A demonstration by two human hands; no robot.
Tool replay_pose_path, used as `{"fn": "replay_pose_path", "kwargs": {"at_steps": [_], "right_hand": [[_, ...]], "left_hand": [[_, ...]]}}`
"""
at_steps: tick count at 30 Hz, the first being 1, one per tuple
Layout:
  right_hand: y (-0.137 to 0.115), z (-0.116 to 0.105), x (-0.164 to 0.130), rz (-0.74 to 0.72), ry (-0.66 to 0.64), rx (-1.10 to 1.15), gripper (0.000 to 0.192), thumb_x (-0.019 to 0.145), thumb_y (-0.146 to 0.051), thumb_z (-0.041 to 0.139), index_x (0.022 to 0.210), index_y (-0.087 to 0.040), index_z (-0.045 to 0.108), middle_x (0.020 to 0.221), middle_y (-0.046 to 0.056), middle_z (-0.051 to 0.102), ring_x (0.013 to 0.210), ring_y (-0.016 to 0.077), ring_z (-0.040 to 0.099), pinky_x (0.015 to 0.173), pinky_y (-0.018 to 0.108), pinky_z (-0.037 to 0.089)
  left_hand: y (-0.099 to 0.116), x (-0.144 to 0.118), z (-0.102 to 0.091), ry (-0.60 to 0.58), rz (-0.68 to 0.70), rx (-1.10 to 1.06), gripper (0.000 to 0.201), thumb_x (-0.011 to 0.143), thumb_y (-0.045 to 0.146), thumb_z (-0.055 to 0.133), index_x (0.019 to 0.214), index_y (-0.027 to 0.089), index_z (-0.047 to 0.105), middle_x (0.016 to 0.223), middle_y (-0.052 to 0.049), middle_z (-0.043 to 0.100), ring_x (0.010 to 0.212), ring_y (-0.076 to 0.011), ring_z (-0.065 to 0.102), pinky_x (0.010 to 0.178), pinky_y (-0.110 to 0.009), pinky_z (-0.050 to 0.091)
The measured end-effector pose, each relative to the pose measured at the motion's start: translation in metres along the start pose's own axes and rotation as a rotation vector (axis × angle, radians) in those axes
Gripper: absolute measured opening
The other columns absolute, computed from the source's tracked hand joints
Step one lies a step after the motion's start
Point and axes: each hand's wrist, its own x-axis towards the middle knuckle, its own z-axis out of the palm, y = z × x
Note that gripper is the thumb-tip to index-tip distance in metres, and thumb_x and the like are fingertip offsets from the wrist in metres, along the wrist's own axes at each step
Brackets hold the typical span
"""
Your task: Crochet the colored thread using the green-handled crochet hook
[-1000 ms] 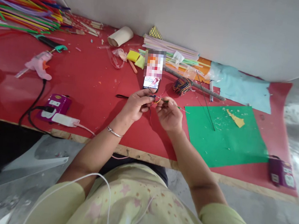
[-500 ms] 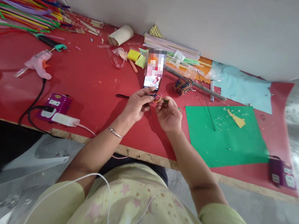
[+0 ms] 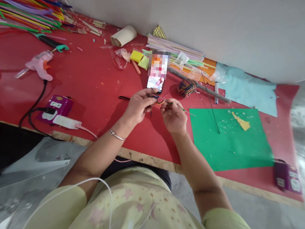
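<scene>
Both my hands meet over the red table (image 3: 96,84) and pinch one small craft piece (image 3: 160,101) of multicoloured yarn on a thin green wire. My left hand (image 3: 138,107), with a silver bangle at the wrist, holds its left end. My right hand (image 3: 174,115) grips the wire, whose free end sticks out to the right toward the green paper sheet (image 3: 230,137). A ball of multicoloured yarn (image 3: 186,87) lies just beyond my hands. A phone (image 3: 155,83) with a lit screen lies right behind the piece.
A pink glue gun (image 3: 40,65), purple power strip (image 3: 55,107) with a white charger, and a bundle of coloured sticks (image 3: 22,10) sit left. Straws (image 3: 174,48), a cardboard roll (image 3: 123,35), light blue paper (image 3: 247,89) and thin rods (image 3: 209,101) lie behind. Another purple box (image 3: 287,176) sits right.
My hands have shifted slightly away from me, toward the phone, still pinching the yarn piece. The wire end now pokes further right. Nothing else has moved.
</scene>
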Motion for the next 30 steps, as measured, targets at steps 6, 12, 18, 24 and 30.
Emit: {"fn": "replay_pose_path", "kwargs": {"at_steps": [6,12,18,24,30], "right_hand": [[-0.0009,-0.0004,-0.0006,0.026,0.004,-0.001,0.015,0.084,-0.04,0.084,0.091,-0.028,0.078,0.087,-0.001,0.08,0.08,0.0161,0.073,0.075,0.032,0.063],[0.0006,0.0001,-0.0002,0.05,0.012,0.046,0.013,0.084,-0.037,0.079,0.093,-0.029,0.078,0.087,0.0,0.079,0.082,0.0163,0.072,0.074,0.03,0.063],[0.0023,0.0005,-0.0005,0.102,-0.008,0.104,0.014,0.08,-0.035,0.08,0.092,-0.029,0.079,0.086,-0.001,0.08,0.081,0.0153,0.072,0.073,0.027,0.063],[0.0044,0.0025,-0.0012,0.136,0.003,0.172,0.013,0.082,-0.033,0.079,0.094,-0.027,0.078,0.087,-0.001,0.081,0.081,0.014,0.073,0.074,0.025,0.063],[0.0067,0.0016,-0.0008,0.1,0.043,0.09,0.01,0.086,-0.036,0.076,0.094,-0.028,0.077,0.086,-0.001,0.08,0.081,0.0166,0.073,0.077,0.031,0.064]], "left_hand": [[0.0,0.0004,-0.0011,-0.044,-0.001,-0.011,0.04,0.065,0.019,0.085,0.104,0.021,0.078,0.076,0.004,0.069,0.058,-0.0061,0.055,0.044,-0.017,0.033],[0.0002,-0.0011,0.0014,-0.088,-0.007,-0.026,0.04,0.066,0.023,0.087,0.105,0.021,0.077,0.076,0.004,0.068,0.06,-0.0078,0.059,0.044,-0.017,0.034],[-0.0018,-0.0004,0.0015,-0.054,0.012,-0.022,0.043,0.065,0.023,0.091,0.106,0.022,0.078,0.085,0.002,0.074,0.065,-0.0081,0.063,0.046,-0.017,0.037],[-0.0047,0.0003,0.0026,-0.031,0.031,-0.023,0.042,0.063,0.022,0.094,0.102,0.021,0.08,0.078,0.003,0.073,0.063,-0.0079,0.062,0.047,-0.018,0.037],[-0.0063,0.0003,0.0054,-0.008,0.016,-0.023,0.046,0.062,0.02,0.092,0.106,0.022,0.081,0.073,0.005,0.067,0.061,-0.008,0.059,0.048,-0.019,0.035]]}}
